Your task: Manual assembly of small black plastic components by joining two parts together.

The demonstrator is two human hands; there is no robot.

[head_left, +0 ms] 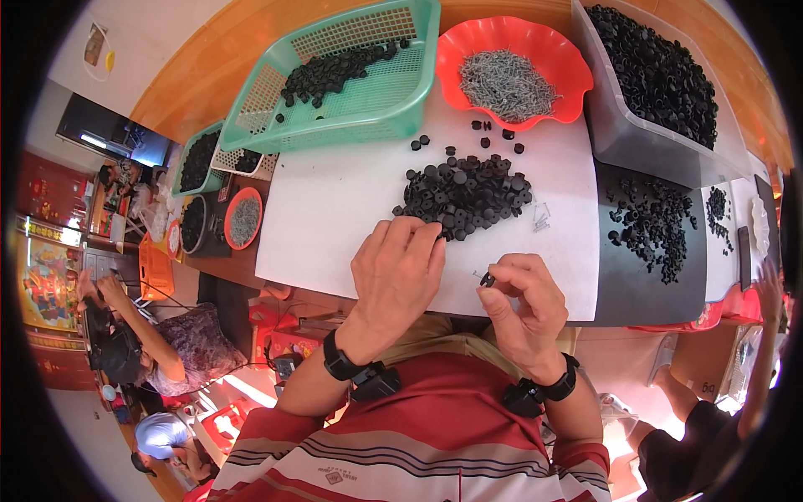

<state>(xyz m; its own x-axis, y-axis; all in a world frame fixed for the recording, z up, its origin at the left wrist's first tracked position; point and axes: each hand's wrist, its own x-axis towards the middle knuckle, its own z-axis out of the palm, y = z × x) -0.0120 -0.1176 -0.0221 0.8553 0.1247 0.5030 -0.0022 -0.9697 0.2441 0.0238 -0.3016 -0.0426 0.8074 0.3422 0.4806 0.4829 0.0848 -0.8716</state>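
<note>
A heap of small black round plastic parts (464, 197) lies on the white work surface in front of me. My left hand (395, 266) reaches to its near left edge, thumb and index finger closed around a small black piece at the fingertips, mostly hidden. To the right, my right hand (529, 305) pinches another black plastic part (488, 279) between thumb and fingers. A thin metal pin, like a nail or screw, sticks out on its left side. A few loose metal pins (542, 217) rest right of the heap.
Behind the heap stand a green basket (351, 130) with black parts, a red scalloped bowl (577, 74) of metal pins and a translucent bin (661, 159) full of black parts. More black parts (657, 226) lie on a dark mat to the right. Other people sit at both sides.
</note>
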